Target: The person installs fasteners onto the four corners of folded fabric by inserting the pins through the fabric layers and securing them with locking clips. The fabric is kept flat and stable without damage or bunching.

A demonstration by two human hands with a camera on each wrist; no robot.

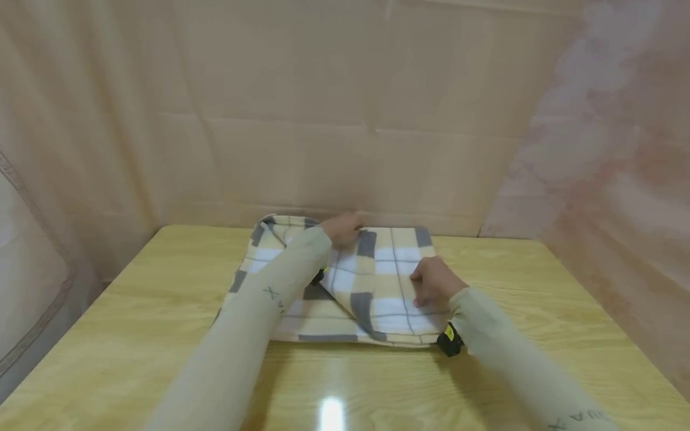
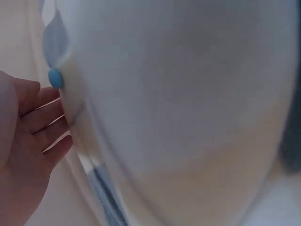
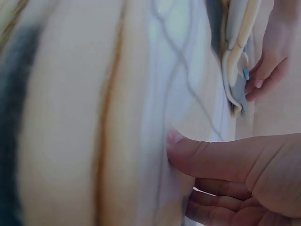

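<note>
Here, a checked cloth (image 1: 345, 287) in yellow, white and grey lay partly folded on the wooden table (image 1: 539, 311), at the far middle of it, near the beige wall covering (image 1: 345, 120) behind. A folded flap of the cloth ran in a slanted line across its middle.

The left hand (image 1: 342, 228) was at the far edge of the cloth. In the left wrist view its fingers (image 2: 44, 125) were nearly straight and close together, and their tips touched the cloth edge. In the right wrist view the same fingers appeared on both sides of that edge, with a blue painted nail (image 3: 246, 74) showing, so they seemed to pinch it lightly, but I could not tell how firm the hold was.

The right hand (image 1: 433, 281) rested on top of the cloth, on the right part of it, nearer to the person. Its thumb (image 3: 197, 157) pressed against the fabric, and the other fingers (image 3: 211, 207) were curled below it; the cloth seemed to pass between them, but the blur hid this.

Both arms wore light long sleeves (image 1: 242, 335). A black band with a yellow mark (image 1: 449, 340) sat at the right wrist.
</note>
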